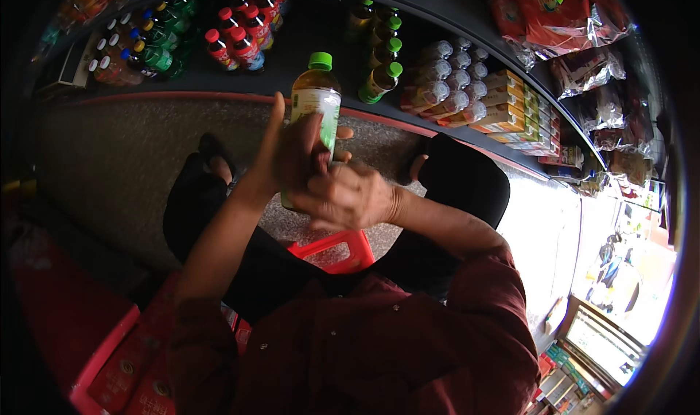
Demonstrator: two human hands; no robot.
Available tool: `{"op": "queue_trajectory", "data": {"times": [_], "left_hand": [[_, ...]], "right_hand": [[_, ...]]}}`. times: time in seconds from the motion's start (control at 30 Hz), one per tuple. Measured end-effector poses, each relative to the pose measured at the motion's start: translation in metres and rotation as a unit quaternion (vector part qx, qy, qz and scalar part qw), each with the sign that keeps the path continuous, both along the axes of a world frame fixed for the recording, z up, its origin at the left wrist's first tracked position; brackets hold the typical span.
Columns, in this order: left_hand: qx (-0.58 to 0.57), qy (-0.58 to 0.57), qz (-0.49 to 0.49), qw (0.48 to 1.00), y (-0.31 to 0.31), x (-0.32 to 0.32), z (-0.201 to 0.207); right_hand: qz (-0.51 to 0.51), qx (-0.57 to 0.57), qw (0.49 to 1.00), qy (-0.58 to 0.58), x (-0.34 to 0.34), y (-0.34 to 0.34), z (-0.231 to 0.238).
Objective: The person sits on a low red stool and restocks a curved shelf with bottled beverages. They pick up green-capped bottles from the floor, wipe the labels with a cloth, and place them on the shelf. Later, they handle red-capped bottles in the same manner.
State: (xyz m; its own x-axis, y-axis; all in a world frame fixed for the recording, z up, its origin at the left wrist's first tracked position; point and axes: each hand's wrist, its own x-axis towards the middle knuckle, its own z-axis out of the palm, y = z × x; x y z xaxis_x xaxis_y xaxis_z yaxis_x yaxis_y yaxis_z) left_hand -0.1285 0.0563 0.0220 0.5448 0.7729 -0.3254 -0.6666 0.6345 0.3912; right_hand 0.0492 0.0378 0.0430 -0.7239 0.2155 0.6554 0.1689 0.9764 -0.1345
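Upright in front of me is a plastic drink bottle point(318, 98) with a bright green cap and a white and green label. My left hand point(268, 169) is wrapped around it, thumb along the left side and fingertips showing past the right. A dark reddish-brown cloth point(300, 147) lies against the front of the bottle and hides part of it. My right hand point(351, 196) is closed on this cloth near the bottle's lower half, with its fingers curled and slightly blurred.
A dark shelf point(197, 80) ahead holds red-capped bottles point(239, 45), green-capped bottles point(380, 80), clear-lidded cups point(448, 87) and drink cartons point(503, 105). Below my hands is a red plastic stool point(356, 249). Red boxes point(135, 367) stand at lower left.
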Motion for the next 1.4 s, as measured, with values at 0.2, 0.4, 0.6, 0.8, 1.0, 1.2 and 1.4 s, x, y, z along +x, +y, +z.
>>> {"op": "queue_trajectory", "data": {"times": [0.2, 0.4, 0.6, 0.8, 1.0, 1.2, 1.4], "left_hand": [[0.013, 0.119, 0.011, 0.993, -0.008, 0.019, -0.013], [0.075, 0.159, -0.062, 0.982, -0.012, 0.014, -0.012], [0.03, -0.002, -0.017, 0.999, 0.002, 0.008, -0.027], [-0.016, -0.005, -0.066, 0.998, -0.004, 0.002, -0.056], [0.014, 0.14, -0.045, 0.989, -0.001, 0.007, -0.044], [0.126, 0.26, -0.02, 0.957, -0.011, 0.024, -0.029], [0.095, 0.267, -0.101, 0.954, -0.005, 0.011, -0.011]], "right_hand": [[-0.169, -0.013, 0.985, -0.025, 0.023, 0.067, 0.003], [-0.223, -0.224, 0.944, 0.091, 0.025, 0.074, 0.002], [-0.025, -0.028, 0.999, 0.013, 0.007, 0.007, -0.01], [0.024, 0.057, 0.997, -0.05, 0.002, 0.005, -0.011], [-0.163, 0.011, 0.986, 0.007, 0.025, 0.067, -0.011], [-0.258, -0.4, 0.876, 0.079, 0.044, 0.106, -0.017], [-0.182, -0.567, 0.795, 0.114, 0.038, 0.096, -0.033]]}}
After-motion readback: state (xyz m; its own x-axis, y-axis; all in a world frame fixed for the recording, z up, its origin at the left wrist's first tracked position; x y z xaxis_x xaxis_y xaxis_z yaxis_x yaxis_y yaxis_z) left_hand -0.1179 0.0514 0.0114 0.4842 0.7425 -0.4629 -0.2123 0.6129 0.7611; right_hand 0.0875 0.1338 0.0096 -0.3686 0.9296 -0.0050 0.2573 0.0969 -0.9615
